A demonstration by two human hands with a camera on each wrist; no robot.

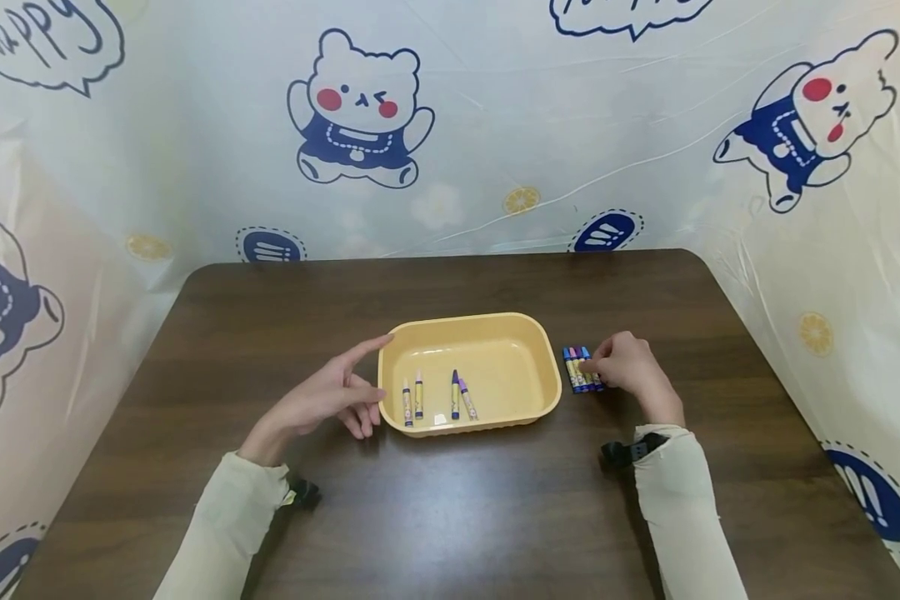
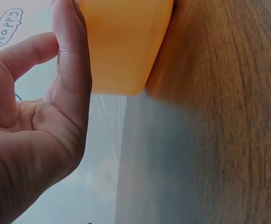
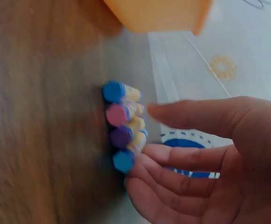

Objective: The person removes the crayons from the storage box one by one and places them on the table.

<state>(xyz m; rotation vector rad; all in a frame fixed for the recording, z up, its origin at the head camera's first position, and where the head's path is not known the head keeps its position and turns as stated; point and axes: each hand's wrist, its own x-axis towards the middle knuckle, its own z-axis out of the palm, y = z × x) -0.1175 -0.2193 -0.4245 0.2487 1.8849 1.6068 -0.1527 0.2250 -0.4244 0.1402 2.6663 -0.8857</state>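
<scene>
My left hand (image 1: 330,397) is at the left end of the yellow plastic tray (image 1: 495,423), its index finger stretched to the rim and its thumb at the near left side. The left wrist view shows this hand (image 2: 56,102) against the tray's orange-looking wall (image 2: 121,51). My right hand (image 1: 630,369) reaches over a row of crayons (image 1: 574,379) lying side by side on the table. In the right wrist view, thumb and fingers are spread around the ends of these blue, pink and purple crayons (image 3: 121,136), with the fingertips close beside the blue one.
Inside the tray, two pale-tipped crayons (image 1: 418,396) lie toward the left, and a dark purple crayon (image 1: 455,396) and a lighter purple crayon (image 1: 468,400) lie near the middle. The brown wooden table (image 1: 450,517) meets a patterned sheet (image 1: 480,125) at its back and sides.
</scene>
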